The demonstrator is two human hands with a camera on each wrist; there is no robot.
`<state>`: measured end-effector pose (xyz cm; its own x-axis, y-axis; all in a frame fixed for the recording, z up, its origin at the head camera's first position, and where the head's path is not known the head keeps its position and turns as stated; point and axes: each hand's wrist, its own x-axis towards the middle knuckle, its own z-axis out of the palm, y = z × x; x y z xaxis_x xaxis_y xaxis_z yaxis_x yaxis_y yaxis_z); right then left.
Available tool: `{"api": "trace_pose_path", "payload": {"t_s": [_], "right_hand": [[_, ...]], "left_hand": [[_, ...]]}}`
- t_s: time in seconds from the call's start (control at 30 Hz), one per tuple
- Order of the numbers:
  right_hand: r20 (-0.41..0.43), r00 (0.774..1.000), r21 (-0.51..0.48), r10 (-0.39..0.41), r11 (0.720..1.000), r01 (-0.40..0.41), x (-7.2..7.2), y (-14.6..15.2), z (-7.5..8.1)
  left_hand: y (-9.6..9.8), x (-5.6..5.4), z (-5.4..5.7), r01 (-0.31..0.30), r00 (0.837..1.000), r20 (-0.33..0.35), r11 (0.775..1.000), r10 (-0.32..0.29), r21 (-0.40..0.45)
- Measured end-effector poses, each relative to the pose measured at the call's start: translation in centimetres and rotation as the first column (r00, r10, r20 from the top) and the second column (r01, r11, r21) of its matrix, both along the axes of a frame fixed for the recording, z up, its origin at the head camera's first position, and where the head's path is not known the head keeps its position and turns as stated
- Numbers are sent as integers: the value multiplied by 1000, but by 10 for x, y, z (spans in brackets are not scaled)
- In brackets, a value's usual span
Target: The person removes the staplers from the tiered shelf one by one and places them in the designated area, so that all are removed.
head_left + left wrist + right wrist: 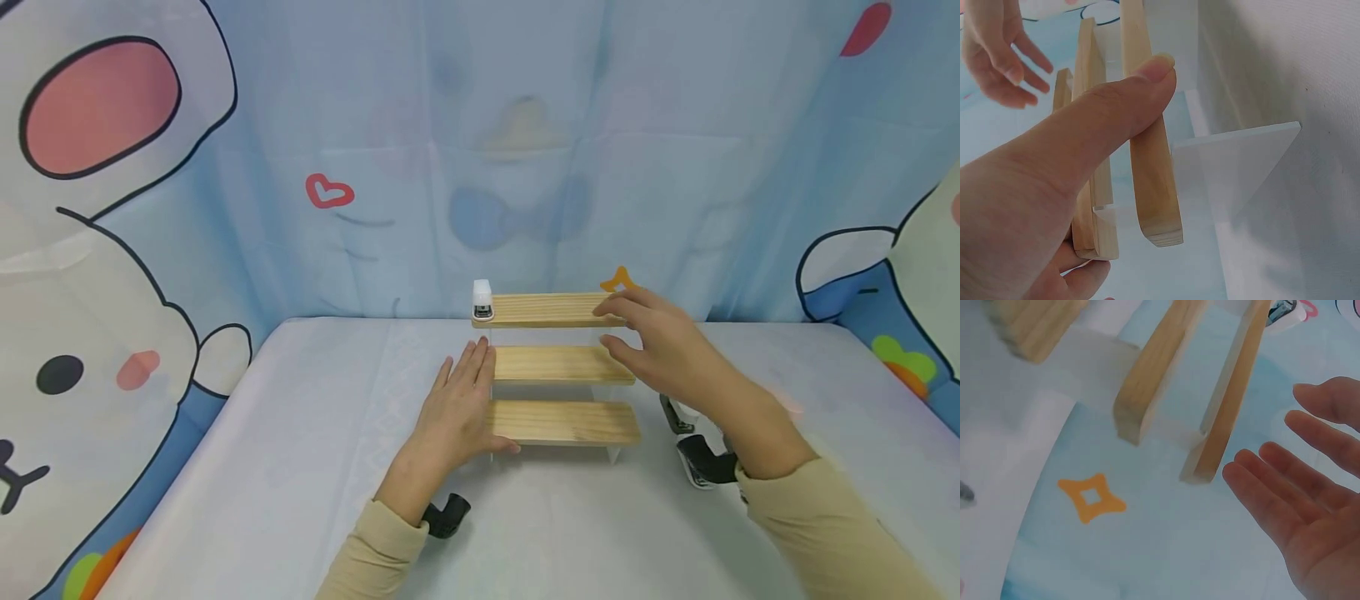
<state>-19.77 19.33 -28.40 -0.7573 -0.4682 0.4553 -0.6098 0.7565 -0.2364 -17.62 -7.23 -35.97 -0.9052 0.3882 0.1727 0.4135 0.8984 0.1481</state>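
A three-tier stand with light wooden shelves [564, 423] and clear side supports [1241, 159] stands on the table. My left hand [459, 408] holds it at the left end. In the left wrist view, its thumb lies across the lowest shelf [1155, 187], with fingertips below at the end of the middle one [1105, 234]. My right hand [667, 346] is by the right end of the top shelf [547, 310], thumb and fingers spread; the right wrist view shows it holding nothing. At the top shelf's left end sits a small white stapler-like thing [482, 300].
Partly hidden by my right forearm, black-and-white things [677, 414] lie on the table right of the stand. A white cloth [315, 467] covers the table. Behind it hangs a light blue curtain [360, 100] with cartoon prints.
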Motion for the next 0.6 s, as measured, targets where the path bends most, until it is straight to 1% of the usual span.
{"api": "trace_pose_path", "payload": {"t_s": [0.1,0.33,0.6], "right_hand": [[6,1000,12,12,1000,-12,-5,-9,2],[-32,998,7,56,998,-56,-17,-29,3],[0,996,-11,90,996,-90,-33,-52,5]], "left_hand": [[0,0,0,-5,1000,3,1000,5,1],[1,0,1,-6,1000,15,1000,6,6],[0,0,1,-5,1000,17,1000,5,-11]]}}
